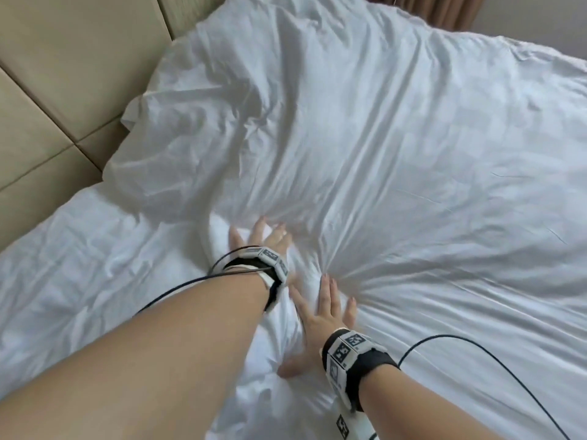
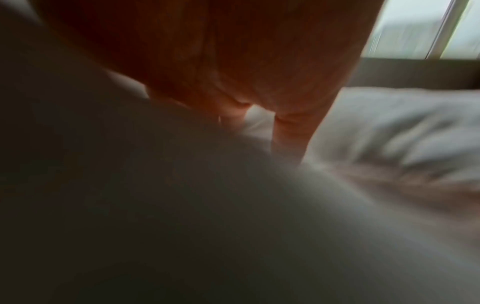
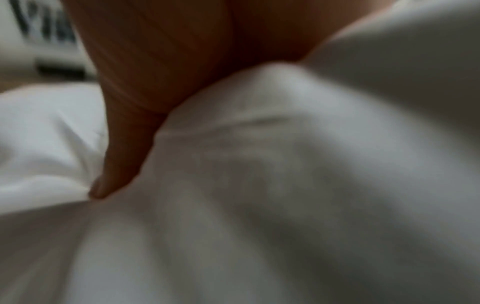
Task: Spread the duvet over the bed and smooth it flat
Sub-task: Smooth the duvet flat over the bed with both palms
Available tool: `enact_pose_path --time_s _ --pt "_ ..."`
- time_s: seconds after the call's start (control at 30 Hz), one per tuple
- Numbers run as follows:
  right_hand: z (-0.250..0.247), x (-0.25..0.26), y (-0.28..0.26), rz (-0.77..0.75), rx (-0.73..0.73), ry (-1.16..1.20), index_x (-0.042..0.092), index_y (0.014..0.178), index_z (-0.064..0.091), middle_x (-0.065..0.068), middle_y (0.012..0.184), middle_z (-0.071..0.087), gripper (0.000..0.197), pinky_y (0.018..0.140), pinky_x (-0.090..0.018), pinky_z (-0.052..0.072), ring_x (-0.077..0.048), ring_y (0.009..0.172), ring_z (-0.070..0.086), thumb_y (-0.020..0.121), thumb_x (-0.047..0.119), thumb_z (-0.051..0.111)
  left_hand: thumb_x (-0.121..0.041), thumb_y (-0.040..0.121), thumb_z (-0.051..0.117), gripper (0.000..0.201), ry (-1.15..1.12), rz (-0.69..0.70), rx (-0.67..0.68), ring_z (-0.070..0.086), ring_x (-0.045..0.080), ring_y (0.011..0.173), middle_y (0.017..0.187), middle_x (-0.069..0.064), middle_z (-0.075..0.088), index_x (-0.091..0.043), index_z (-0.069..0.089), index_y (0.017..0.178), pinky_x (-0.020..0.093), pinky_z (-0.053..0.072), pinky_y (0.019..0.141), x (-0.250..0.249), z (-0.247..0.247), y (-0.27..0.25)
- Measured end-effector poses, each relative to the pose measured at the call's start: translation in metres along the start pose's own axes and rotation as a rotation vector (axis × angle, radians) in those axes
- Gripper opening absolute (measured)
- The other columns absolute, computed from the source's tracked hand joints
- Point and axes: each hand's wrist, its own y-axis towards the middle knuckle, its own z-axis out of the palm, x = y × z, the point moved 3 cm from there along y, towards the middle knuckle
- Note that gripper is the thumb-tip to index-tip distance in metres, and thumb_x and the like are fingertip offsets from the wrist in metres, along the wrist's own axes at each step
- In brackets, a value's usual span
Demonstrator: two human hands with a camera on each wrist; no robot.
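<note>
A white, wrinkled duvet (image 1: 397,160) covers most of the bed in the head view, with creases fanning out from a bunched ridge near the middle. My left hand (image 1: 260,238) lies flat with spread fingers on the far side of that ridge. My right hand (image 1: 320,315) presses flat on the near side, fingers straight, thumb out to the left. In the left wrist view the palm (image 2: 233,61) and fingers press into the blurred white fabric (image 2: 389,133). The right wrist view shows the thumb (image 3: 116,160) dug into the duvet (image 3: 285,164).
A beige padded headboard (image 1: 57,90) runs along the left. A white sheet (image 1: 79,265) lies beside the duvet's folded edge at lower left. A brown curtain (image 1: 444,11) hangs at the top right. Black cables (image 1: 476,347) trail from both wristbands.
</note>
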Motion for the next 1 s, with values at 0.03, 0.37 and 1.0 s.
enact_pose_path --time_s 0.03,0.37,1.0 --pt "0.001 -0.001 0.001 -0.005 -0.007 0.0 0.042 0.143 -0.017 -0.019 0.146 -0.041 0.134 0.107 -0.062 -0.021 -0.032 0.135 -0.041 0.048 0.067 0.074 -0.083 0.067 0.04 0.103 -0.005 -0.053 -0.015 -0.017 0.028 0.148 0.157 -0.019 -0.016 -0.039 -0.004 0.149 0.066 -0.005 0.114 0.033 0.004 -0.002" --pt "-0.07 -0.001 0.014 0.134 -0.223 0.237 0.048 0.136 0.027 -0.011 0.151 0.025 0.103 0.112 -0.049 0.026 -0.03 0.137 0.026 0.041 0.083 0.048 -0.09 0.042 0.053 0.141 -0.136 -0.575 0.126 0.017 0.019 0.147 0.161 -0.006 -0.004 -0.021 -0.002 0.152 0.044 0.008 0.119 0.309 0.037 -0.067" --pt "-0.157 0.001 0.064 0.049 -0.426 0.475 0.022 0.119 0.061 0.002 0.136 0.053 0.038 0.105 -0.028 0.036 -0.019 0.124 0.048 0.084 0.036 0.064 -0.035 0.091 0.059 0.045 -0.157 -0.244 -0.097 0.062 0.038 0.105 0.111 0.026 0.065 0.004 0.062 0.114 0.035 0.045 0.079 0.17 -0.172 0.142"
